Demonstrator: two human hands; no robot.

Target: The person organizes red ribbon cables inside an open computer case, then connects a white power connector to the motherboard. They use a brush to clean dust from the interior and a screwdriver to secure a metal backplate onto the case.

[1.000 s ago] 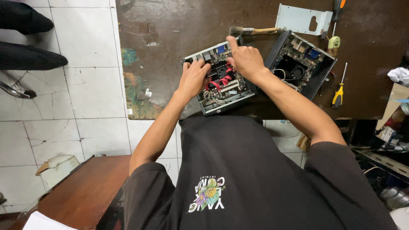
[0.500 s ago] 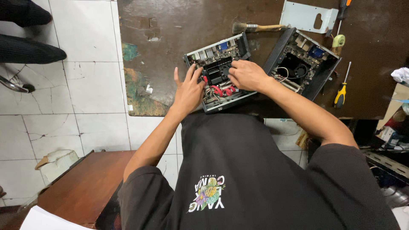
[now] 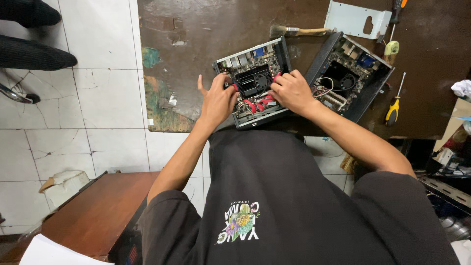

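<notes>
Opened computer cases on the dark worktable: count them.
2. One opened black computer case under both hands; a second opened black computer case lies to its right. None appears hidden.

The right hand (image 3: 289,91) has slid from the open computer case's (image 3: 255,81) far edge down beside the left hand (image 3: 218,100), over the red cables (image 3: 257,104).

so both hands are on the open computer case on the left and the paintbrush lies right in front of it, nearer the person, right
Not quite. The head view shows both hands, left and right, on the left case, but the paintbrush lies beyond it, farther from the person.
</notes>
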